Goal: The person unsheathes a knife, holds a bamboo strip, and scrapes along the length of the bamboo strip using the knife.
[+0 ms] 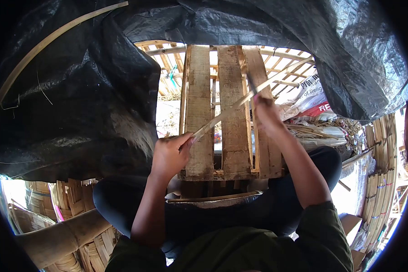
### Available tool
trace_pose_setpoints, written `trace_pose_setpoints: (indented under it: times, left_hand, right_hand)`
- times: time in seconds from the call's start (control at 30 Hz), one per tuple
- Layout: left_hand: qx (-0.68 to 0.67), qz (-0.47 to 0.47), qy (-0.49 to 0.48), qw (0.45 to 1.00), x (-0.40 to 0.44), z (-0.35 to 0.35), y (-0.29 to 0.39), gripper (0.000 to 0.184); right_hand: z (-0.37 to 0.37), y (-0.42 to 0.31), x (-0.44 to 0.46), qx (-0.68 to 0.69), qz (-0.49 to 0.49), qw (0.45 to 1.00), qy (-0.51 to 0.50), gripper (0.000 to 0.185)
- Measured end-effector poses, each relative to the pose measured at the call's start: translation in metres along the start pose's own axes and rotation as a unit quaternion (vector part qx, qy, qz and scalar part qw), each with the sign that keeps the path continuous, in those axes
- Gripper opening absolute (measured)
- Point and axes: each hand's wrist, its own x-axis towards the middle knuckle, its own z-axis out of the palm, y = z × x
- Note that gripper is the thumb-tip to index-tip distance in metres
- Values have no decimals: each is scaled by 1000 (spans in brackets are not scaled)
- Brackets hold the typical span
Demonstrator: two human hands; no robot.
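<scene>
My left hand (170,156) is closed around the near end of a long, pale bamboo strip (231,110). The strip slants up to the right, above a slatted wooden bench (232,149) made of rough planks. My right hand (268,115), smeared by motion, is closed on a knife (251,84) beside the strip. Its narrow dark blade points up and away, close to the strip; whether the two touch I cannot tell. Most of the knife's handle is hidden in my fingers.
Black plastic sheeting (68,109) hangs at the left and across the top. A printed sack (310,97) lies at the right. Bundled bamboo strips (378,181) stand at the far right, and a thick bamboo pole (65,238) crosses the lower left.
</scene>
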Motion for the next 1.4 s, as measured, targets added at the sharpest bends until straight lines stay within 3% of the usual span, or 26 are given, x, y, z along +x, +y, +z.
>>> trace_pose_setpoints:
  times: [0.03, 0.1, 0.17, 0.2, 0.27, 0.3, 0.4, 0.43, 0.5, 0.53, 0.6, 0.63, 0.7, 0.73, 0.77, 0.83, 0.87, 0.93, 1.0, 1.03, 1.1, 1.13, 1.23, 1.3, 1.37, 1.4]
  left_hand:
    - [-4, 2, 13, 1000, 0, 0, 0, 10]
    - [13, 12, 9, 1000, 0, 0, -1, 10]
    - [33, 21, 2, 999, -1, 2, -7, 10]
    - [15, 20, 9, 1000, -2, 5, -13, 10]
    - [-6, 19, 13, 1000, -2, 7, -15, 10]
    - [-1, 21, 17, 1000, 1, 5, -10, 11]
    - [-1, 13, 12, 1000, 1, 1, -1, 10]
    - [-2, 4, 3, 1000, 1, 0, -1, 10]
    - [5, 1, -4, 1000, -3, 2, -6, 10]
    - [11, -3, -13, 1000, -4, 3, -8, 10]
    - [14, -16, -18, 1000, -1, 2, -3, 10]
    - [16, -30, -19, 999, 0, 1, 0, 10]
    - [9, -10, -6, 1000, 2, -1, 1, 10]
    - [4, 10, 9, 1000, 3, -2, 2, 10]
    - [4, 10, 11, 1000, 2, -1, 0, 10]
    - [22, 12, -4, 1000, -2, 1, -6, 9]
    - [24, 12, -5, 1000, -1, 0, -6, 9]
    - [26, -6, -10, 1000, 0, 1, -3, 8]
    - [11, -3, -1, 1000, 2, 0, -1, 8]
    - [-2, 0, 11, 1000, 3, 0, -1, 9]
    - [8, 2, 10, 1000, 2, 0, 0, 9]
    - [19, 5, 6, 1000, 1, 0, 0, 9]
    - [19, 0, 5, 1000, -1, 2, -5, 9]
    - [12, -6, 8, 1000, 1, 0, 0, 8]
    - [3, -13, 14, 1000, 1, 0, 3, 8]
    - [12, -2, 14, 1000, 1, 0, 3, 8]
  right_hand:
    - [-2, 5, 7, 28, -41, 996, 74, 42]
    - [16, -9, -24, 3, 1, 996, 87, 40]
    - [40, 0, -47, -28, 12, 987, -161, 39]
    - [34, -2, -42, -26, 12, 986, -162, 39]
    - [10, -10, -23, -149, -35, 980, -127, 48]
    - [0, -19, -18, -80, 38, 995, -55, 47]
    - [-6, -19, -13, -48, -25, 993, 106, 50]
    - [9, 0, -5, -99, -45, 991, 79, 51]
    - [32, -5, -42, -120, -11, 979, -167, 52]
    - [27, -9, -40, -118, -10, 979, -168, 52]
    - [9, -12, -25, -166, -53, 972, -155, 53]
    - [7, -10, -14, -74, -2, 996, -46, 52]
    - [-11, -24, -12, -4, -45, 999, 20, 50]
    - [-6, -27, -20, -46, -3, 996, 76, 49]
    - [8, -13, -19, -65, -27, 996, 48, 49]
    - [35, -4, -45, -95, -6, 983, -155, 47]
    - [32, -6, -42, -93, -6, 983, -156, 47]
    - [13, -11, -26, -118, -2, 983, -140, 47]
    - [-7, -4, -1, 126, 44, 990, -40, 39]
    - [-4, 1, 2, 125, 44, 990, -40, 39]
    - [8, 0, -6, 28, -13, 995, 100, 35]
    - [14, 0, -12, 28, -14, 995, 98, 35]
    - [23, -5, -41, -23, 16, 981, -192, 30]
    - [-4, -16, -28, -1, 16, 984, -180, 29]
    - [-18, -8, -5, 189, -36, 981, -14, 38]
    - [-15, -6, -4, 171, -69, 982, 47, 37]
